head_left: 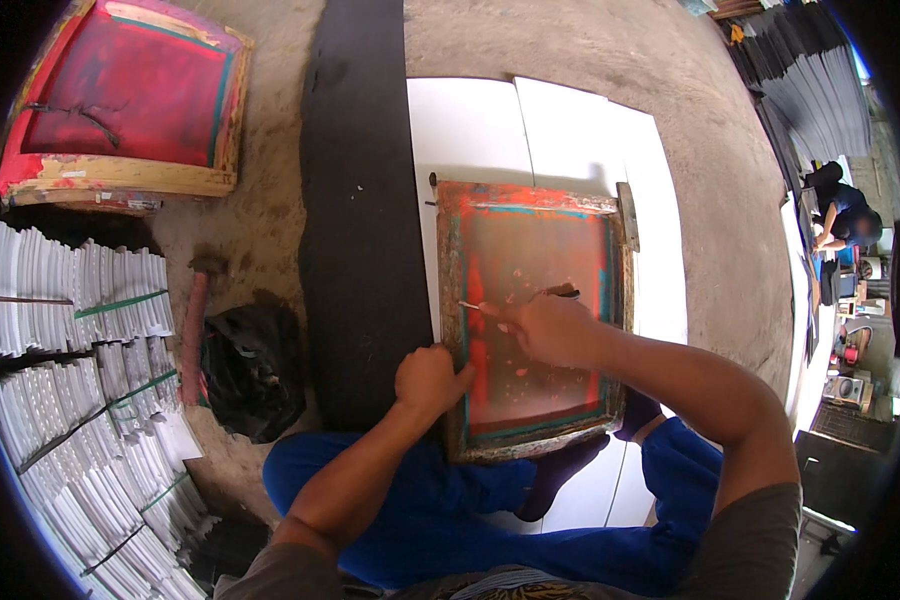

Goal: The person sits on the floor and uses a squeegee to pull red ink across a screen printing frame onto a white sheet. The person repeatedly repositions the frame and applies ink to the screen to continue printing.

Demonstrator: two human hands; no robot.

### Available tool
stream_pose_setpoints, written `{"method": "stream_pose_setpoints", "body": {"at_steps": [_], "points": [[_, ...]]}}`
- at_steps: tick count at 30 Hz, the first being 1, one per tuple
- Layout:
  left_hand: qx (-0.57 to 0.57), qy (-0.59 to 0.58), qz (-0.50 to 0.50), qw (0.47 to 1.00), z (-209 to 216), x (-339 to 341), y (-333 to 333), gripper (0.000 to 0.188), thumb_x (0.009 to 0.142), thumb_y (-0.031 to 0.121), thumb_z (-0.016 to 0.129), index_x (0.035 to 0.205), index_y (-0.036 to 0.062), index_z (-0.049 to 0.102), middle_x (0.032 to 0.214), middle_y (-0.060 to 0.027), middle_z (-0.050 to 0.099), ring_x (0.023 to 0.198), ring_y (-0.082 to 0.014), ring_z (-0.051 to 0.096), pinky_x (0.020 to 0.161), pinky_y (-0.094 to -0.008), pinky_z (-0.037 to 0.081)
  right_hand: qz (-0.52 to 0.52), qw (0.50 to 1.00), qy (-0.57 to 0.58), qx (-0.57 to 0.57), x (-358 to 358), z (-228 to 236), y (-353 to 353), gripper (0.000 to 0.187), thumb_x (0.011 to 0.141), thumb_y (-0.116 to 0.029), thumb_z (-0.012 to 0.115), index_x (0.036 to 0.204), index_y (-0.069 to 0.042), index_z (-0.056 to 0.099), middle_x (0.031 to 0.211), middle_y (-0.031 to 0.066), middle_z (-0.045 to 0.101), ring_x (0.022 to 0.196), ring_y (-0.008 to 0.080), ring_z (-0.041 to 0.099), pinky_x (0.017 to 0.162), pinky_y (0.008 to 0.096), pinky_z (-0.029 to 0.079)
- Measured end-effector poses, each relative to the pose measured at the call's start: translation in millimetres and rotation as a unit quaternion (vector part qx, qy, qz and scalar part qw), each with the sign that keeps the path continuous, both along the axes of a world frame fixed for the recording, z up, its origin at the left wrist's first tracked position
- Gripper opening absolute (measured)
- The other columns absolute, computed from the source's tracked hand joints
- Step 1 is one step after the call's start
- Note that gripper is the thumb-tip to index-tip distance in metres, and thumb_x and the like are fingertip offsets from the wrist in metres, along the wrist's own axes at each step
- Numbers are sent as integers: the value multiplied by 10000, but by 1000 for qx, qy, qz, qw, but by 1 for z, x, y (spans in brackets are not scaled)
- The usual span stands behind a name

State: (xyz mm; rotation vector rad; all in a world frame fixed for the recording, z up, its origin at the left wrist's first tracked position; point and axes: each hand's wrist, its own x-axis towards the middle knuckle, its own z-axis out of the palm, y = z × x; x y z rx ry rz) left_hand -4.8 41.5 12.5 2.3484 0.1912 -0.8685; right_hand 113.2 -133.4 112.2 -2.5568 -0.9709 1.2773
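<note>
A worn wooden screen-printing frame point(530, 442), with a translucent brownish mesh edged in red and teal, lies in front of my legs. My left hand point(432, 383) is closed on the frame's left side near its lower corner. Over the mesh, my right hand point(550, 330) grips a slim tool point(469, 305). Its pale thin tip points left at the frame's left inner edge, and a dark end point(567, 291) shows behind the fingers. The tool's exact kind is hidden by the hand. Light specks dot the mesh around this hand.
White sheets point(470, 125) lie under the frame, beside a long black strip point(355, 220). At left are bundled white stacks point(70, 390), a hammer point(196, 330), a black plastic bag point(252, 370) and a red screen frame point(130, 175). Another person point(845, 215) bends over at far right.
</note>
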Motion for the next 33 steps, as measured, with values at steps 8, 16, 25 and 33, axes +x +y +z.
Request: {"method": "stream_pose_setpoints", "body": {"at_steps": [8, 16, 25, 33], "points": [[3, -32, 14, 999, -3, -3, -1, 505, 824, 450, 750, 828, -55, 721, 757, -247, 705, 729, -395, 726, 680, -479, 590, -48, 997, 28, 50, 3, -21, -13, 460, 1002, -235, 546, 1460, -195, 514, 1000, 227, 687, 905, 385, 706, 789, 531, 556], [11, -23, 9, 1000, 1, 0, -2, 524, 832, 465, 735, 860, -58, 721, 783, -253, 709, 759, -400, 727, 695, -488, 588, -12, 996, 33, 82, 11, -53, -35, 452, 1029, -310, 525, 1474, -237, 499, 1012, 210, 683, 935, 387, 696, 864, 517, 530], [6, -23, 6, 1000, -3, 0, 2, 501, 819, 461, 736, 859, -38, 722, 783, -246, 710, 758, -403, 725, 687, -493, 585, 38, 997, -38, 63, 14, -60, -40, 427, 1031, -332, 548, 1457, -346, 528, 992, 174, 699, 960, 329, 701, 860, 469, 528], [-9, -6, -1, 1000, -1, 2, 4, 516, 811, 462, 720, 874, -51, 719, 813, -261, 708, 796, -419, 721, 734, -505, 585, -161, 947, 154, 232, 2, -76, -45, 423, 1033, -279, 556, 1456, -302, 542, 1003, 172, 708, 942, 304, 691, 949, 460, 488]]}}
